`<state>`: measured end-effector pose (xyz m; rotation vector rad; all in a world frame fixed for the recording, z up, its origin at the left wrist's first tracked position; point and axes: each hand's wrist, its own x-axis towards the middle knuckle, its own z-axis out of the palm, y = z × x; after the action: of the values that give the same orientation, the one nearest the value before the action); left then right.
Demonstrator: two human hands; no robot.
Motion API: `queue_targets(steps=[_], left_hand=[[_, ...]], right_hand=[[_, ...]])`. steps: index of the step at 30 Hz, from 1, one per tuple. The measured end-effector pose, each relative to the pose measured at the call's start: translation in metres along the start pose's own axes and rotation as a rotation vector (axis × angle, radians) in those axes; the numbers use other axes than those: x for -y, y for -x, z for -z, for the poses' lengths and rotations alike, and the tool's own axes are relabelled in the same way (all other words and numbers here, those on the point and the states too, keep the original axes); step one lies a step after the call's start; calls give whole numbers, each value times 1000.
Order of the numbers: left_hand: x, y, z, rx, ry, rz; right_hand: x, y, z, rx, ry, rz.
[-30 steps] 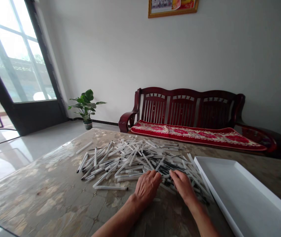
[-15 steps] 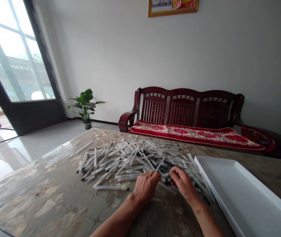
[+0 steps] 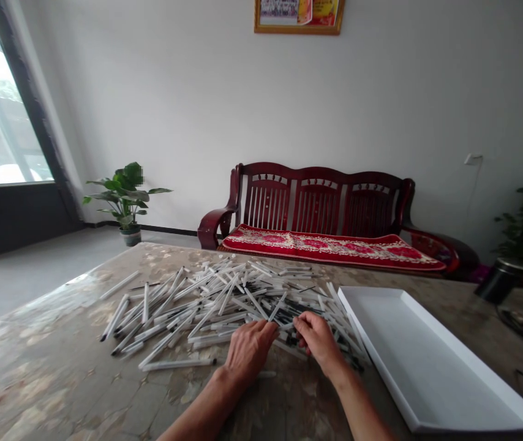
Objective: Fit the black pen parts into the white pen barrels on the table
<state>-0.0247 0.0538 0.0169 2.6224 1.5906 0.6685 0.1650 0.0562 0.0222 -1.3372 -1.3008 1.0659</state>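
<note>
- Two hands down at near edge of pen pile [image 3: 238,300], mid-tabletop, toward near side.
- Left hand [image 3: 248,350]: palm down, fingers curled loosely over pens at pile's near edge; touching, but whether closed on any single pen cannot be told.
- Right hand [image 3: 317,338]: just beside left, fingertips bent onto darker pens at pile's near-right part; looks like a pinch on something thin, though actual grasp not resolvable.
- Pile: many white-barrelled pens, some with dark tips or dark refills, lying crosswise and overlapping; spread from tabletop's left-centre to just beside white tray [image 3: 431,361].
- One stray pen [image 3: 176,365] apart from pile, lying flat near left hand's wrist side.
- White tray: long, shallow, along right side of marble-patterned tabletop [image 3: 59,380], near edge running off toward near-right corner; pens touching or almost touching its left rim.
- Judged step: sorting or picking at pile, both hands working same small patch; nothing lifted clear yet.
- Judged next move: isolating one pen from the overlap, needing fingertip pinch on barrel and a lift without dragging neighbours; tray within easy reach on right.
- Elsewhere: dark cylindrical cup [image 3: 500,280] and eyeglasses [image 3: 521,327] toward far-right corner; wooden bench [image 3: 326,214] with red cushion behind table; potted plant [image 3: 124,196] on floor.
</note>
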Motion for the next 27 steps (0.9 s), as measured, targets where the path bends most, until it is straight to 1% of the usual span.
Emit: queue_targets(steps=[5, 7, 10, 12, 15, 18, 21, 24, 27], left_hand=[[2, -1, -2, -19, 45, 29], [2, -1, -2, -18, 46, 28], [2, 0, -2, -12, 32, 8], [1, 0, -2, -6, 30, -5], [1, 0, -2, -4, 53, -1], [1, 0, -1, -14, 67, 22], [0, 1, -1, -20, 53, 20], [0, 1, -1, -10, 49, 9], [1, 0, -3, 9, 84, 16]], right_hand=[[2, 0, -2, 6, -99, 110], [3, 1, -3, 2, -108, 88], [1, 0, -3, -10, -36, 43], [0, -1, -2, -13, 13, 78], [1, -2, 0, 17, -5, 133], [1, -2, 0, 37, -52, 93], [-1, -1, -2, 1, -30, 58], [-3, -3, -2, -11, 18, 98], [-2, -4, 0, 15, -23, 121]])
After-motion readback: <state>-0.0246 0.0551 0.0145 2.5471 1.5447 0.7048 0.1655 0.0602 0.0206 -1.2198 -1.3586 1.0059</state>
